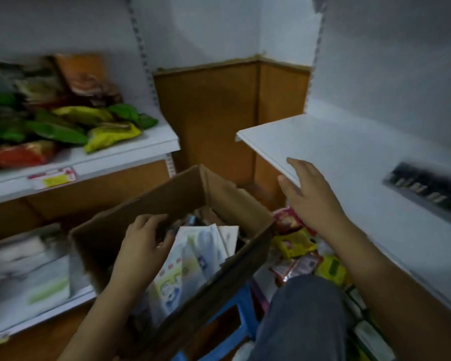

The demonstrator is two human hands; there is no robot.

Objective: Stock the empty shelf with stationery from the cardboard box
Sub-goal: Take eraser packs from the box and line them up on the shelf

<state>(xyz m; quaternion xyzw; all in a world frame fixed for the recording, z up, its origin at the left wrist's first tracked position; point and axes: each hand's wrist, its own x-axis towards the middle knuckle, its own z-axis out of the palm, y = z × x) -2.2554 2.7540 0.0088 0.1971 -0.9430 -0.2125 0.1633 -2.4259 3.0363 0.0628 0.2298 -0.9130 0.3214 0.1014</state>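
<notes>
An open cardboard box [182, 194] sits in front of me on a blue stool [235, 311]. Inside it lie pale stationery packs [193, 256] with printed covers. My left hand [141, 243] reaches into the box, fingers curled over the top edge of the packs; whether it grips one I cannot tell. My right hand [310, 194] hovers with straight, spread fingers at the front edge of the white shelf [336, 152] on the right and holds nothing. One dark, blurred pack [427, 188] lies on that shelf.
The left shelf [89, 157] holds green, yellow and red snack bags [63, 121]. Below it lie white packets [26, 269]. Colourful packets [297, 246] fill the lower right shelf. A wooden wall panel [214, 113] stands behind. My knee [305, 316] is at the bottom.
</notes>
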